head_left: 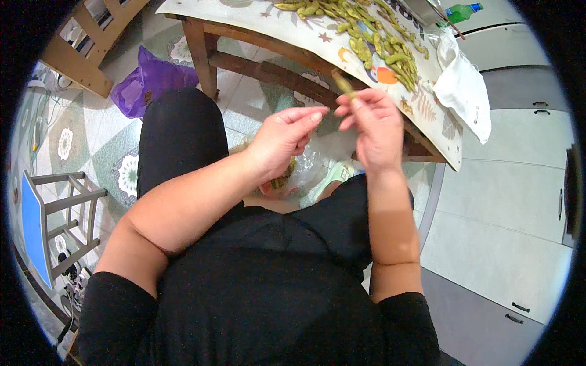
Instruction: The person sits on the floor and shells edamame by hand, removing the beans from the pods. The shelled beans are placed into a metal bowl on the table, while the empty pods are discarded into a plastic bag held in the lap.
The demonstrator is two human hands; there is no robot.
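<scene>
My right hand [373, 125] pinches a green bean pod [343, 83] that sticks up from its fingertips, in front of the table edge. My left hand [285, 135] is just beside it, fingers loosely curled and thumb and forefinger extended toward the pod, nothing visibly in it. Below both hands, between my knees, lies a clear plastic bag [308, 168] with some pod scraps in it. A heap of green bean pods [372, 39] is spread on the patterned cloth of the wooden table [244, 61] ahead.
A white plastic bag [467, 91] hangs over the table's right edge, with a green bottle [462, 11] behind it. A purple bag [149, 82] lies on the tiled floor at left. A small stool [58, 213] stands far left. Grey cabinets [513, 201] line the right.
</scene>
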